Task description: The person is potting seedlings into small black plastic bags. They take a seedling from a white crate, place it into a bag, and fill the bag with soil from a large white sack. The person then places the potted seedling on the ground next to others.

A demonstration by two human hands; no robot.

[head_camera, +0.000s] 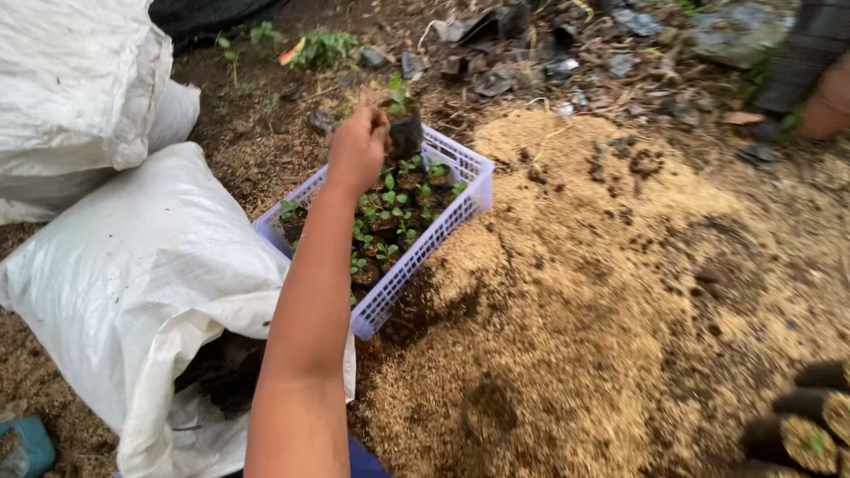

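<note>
Soft, even daylight, faint shadows; edges slightly blurred.

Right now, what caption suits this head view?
Left hand holds a seedling bag over a lavender basket of seedlings.

Outdoor plant nursery work area, on bare ground.

The surface is dark soil (266, 133) overlaid by a broad heap of tan husk-like potting material (620, 265). A pale lattice plastic basket (460, 208) holds rows of small seedlings (390, 221) in dark soil-filled bags. Large white woven sacks (133, 265) lie at the left, one open and showing dark contents. More filled black seedling bags (806, 420) sit at lower right. Weeds (323, 44) and leaf litter (567, 53) line the far edge.
</note>
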